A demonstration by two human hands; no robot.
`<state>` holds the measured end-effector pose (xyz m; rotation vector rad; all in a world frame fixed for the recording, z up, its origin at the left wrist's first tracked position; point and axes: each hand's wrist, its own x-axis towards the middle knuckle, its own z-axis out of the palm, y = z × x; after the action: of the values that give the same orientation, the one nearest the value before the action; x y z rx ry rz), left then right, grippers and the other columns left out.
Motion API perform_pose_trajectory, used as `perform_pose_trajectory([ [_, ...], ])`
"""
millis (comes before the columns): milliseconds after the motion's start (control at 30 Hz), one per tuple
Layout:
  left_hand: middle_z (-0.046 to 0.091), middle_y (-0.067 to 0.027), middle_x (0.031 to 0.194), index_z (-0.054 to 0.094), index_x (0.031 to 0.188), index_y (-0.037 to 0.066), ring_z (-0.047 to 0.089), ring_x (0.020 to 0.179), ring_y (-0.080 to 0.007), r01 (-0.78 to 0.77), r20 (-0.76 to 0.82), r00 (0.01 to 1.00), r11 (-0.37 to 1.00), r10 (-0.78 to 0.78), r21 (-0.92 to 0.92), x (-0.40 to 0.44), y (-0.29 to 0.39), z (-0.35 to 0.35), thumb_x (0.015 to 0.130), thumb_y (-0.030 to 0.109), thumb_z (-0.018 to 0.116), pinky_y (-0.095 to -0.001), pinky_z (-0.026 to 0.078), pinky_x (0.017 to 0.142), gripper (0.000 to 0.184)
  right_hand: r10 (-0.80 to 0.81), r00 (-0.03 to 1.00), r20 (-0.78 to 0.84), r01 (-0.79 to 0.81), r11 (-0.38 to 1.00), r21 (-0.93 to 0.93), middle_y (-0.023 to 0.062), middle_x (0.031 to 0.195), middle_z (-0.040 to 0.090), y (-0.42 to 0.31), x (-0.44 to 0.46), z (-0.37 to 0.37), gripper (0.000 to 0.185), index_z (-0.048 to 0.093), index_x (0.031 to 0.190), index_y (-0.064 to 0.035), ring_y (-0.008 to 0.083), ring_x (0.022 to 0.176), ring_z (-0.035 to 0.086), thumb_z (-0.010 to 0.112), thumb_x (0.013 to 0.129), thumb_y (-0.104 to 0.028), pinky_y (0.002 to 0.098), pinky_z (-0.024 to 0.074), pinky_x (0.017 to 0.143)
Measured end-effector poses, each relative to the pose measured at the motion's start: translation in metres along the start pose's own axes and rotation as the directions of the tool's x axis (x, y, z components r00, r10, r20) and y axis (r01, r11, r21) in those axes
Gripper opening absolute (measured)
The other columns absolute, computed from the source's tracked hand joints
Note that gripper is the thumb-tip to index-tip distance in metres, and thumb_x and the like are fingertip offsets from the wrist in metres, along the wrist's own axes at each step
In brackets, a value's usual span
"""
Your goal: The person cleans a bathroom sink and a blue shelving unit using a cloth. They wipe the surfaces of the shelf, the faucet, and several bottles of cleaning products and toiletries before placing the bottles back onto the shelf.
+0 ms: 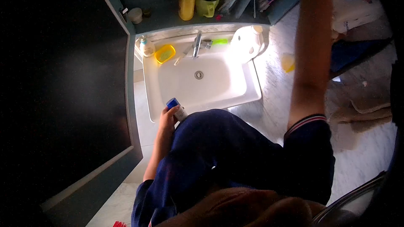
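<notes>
My left hand (167, 117) is closed around a small white bottle with a blue cap (181, 114), in front of the sink's near left corner. The bottle is tilted, and my dark blue clothing hides part of it. My right arm (311, 59) stretches up and forward past the cabinet's right side. The right hand lies beyond the top edge of the view. Below the bottle's level is the white sink (172, 82), with a metal faucet (197, 44) at its back.
An opened cabinet door (129, 88) stands on the left. The shelf holds a yellow bottle (187, 0) and a green cup (207, 2) beside toothbrushes. Around the sink are a pump bottle (147, 48), a yellow soap dish (164, 54) and a white jug (247, 44). A brown towel (362, 113) lies right.
</notes>
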<state>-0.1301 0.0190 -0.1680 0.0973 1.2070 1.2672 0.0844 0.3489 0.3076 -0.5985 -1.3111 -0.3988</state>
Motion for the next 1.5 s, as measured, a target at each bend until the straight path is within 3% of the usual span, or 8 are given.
perform_pose_trajectory([
  [133,0.064,-0.0146,0.092,0.055,0.106,-0.003,0.065,0.08,-0.0257,-0.023,-0.045,0.999,0.999,0.02,-0.048,-0.003,-0.007,-0.017,0.084,0.014,0.064,-0.0384,0.055,0.073,0.029,0.026,0.981,0.193,0.0,0.991,-0.133,0.0051,0.066,0.066,-0.008,-0.153,-0.036,0.026,0.07,0.087,-0.0077,0.0156,0.055,0.059,0.062,0.09,-0.032,0.0331,0.046,0.053],
  [200,0.065,-0.015,0.092,0.055,0.106,-0.004,0.066,0.08,-0.0261,-0.027,-0.079,0.997,0.998,0.021,-0.065,-0.007,-0.013,-0.025,0.084,0.015,0.064,-0.0387,0.056,0.073,0.03,0.336,0.796,0.504,-0.306,0.941,-0.144,0.0066,0.065,0.066,0.017,-0.235,-0.034,0.02,0.071,0.095,-0.0081,0.0167,0.057,0.064,0.061,0.088,-0.025,0.0321,0.0489,0.056],
  [367,0.065,-0.0156,0.092,0.055,0.106,-0.004,0.066,0.08,-0.0267,-0.012,-0.122,0.993,0.997,0.003,-0.077,-0.022,-0.012,-0.032,0.084,0.015,0.064,-0.0396,0.056,0.073,0.031,0.402,0.164,0.901,-0.491,0.825,-0.279,0.0146,0.087,0.07,0.06,-0.339,-0.026,0.053,0.051,0.13,-0.0056,0.0277,0.069,0.068,0.063,0.086,-0.031,0.0391,0.0552,0.07],
  [500,0.065,-0.0161,0.091,0.055,0.106,-0.004,0.066,0.079,-0.0272,-0.027,-0.166,0.986,0.998,0.018,-0.048,-0.029,-0.016,-0.026,0.084,0.016,0.063,-0.0397,0.056,0.072,0.03,0.246,0.304,0.92,-0.11,0.969,-0.223,0.0165,0.084,0.069,0.093,-0.37,-0.01,0.045,0.054,0.119,-0.0049,0.035,0.076,0.067,0.063,0.085,-0.033,0.0443,0.054,0.071],
  [933,0.064,-0.0161,0.089,0.054,0.101,-0.003,0.065,0.076,-0.0276,-0.025,-0.207,0.978,0.985,-0.011,-0.172,-0.023,-0.036,-0.026,0.085,0.017,0.062,-0.0389,0.055,0.068,0.027,0.19,0.408,0.893,-0.161,0.978,-0.134,0.0145,0.069,0.063,0.107,-0.389,0.003,0.014,0.06,0.086,-0.0048,0.0293,0.061,0.062,0.062,0.086,-0.019,0.045,0.0511,0.059],
  [1100,0.064,-0.018,0.09,0.053,0.104,-0.004,0.065,0.077,-0.0299,-0.025,-0.211,0.977,0.983,-0.014,-0.182,-0.011,-0.044,-0.024,0.083,0.016,0.062,-0.0419,0.056,0.068,0.03,0.465,0.241,0.852,-0.781,0.614,-0.114,0.0098,0.082,0.069,0.079,-0.363,-0.038,0.015,0.065,0.102,-0.0034,0.0139,0.065,0.067,0.057,0.093,-0.013,0.0267,0.0576,0.061],
  [1233,0.064,-0.0191,0.09,0.053,0.104,-0.003,0.065,0.074,-0.0303,-0.037,-0.197,0.98,0.986,0.004,-0.165,-0.005,-0.044,-0.018,0.084,0.015,0.062,-0.041,0.055,0.066,0.028,0.597,0.236,0.767,-0.935,0.354,0.013,0.0057,0.081,0.063,0.093,-0.357,-0.068,0.021,0.062,0.113,-0.0007,0.0116,0.072,0.065,0.055,0.096,-0.01,0.0247,0.0546,0.059],
  [1500,0.064,-0.0169,0.09,0.054,0.104,-0.003,0.065,0.077,-0.0284,0.002,-0.17,0.985,0.992,-0.024,-0.128,0.0,-0.034,0.01,0.086,0.016,0.06,-0.0394,0.055,0.068,0.027,0.718,0.557,0.417,-0.752,0.649,-0.113,0.0046,0.069,0.066,0.186,-0.331,-0.107,0.021,0.071,0.096,-0.0084,0.0126,0.057,0.059,0.061,0.09,-0.027,0.0295,0.0477,0.054],
])
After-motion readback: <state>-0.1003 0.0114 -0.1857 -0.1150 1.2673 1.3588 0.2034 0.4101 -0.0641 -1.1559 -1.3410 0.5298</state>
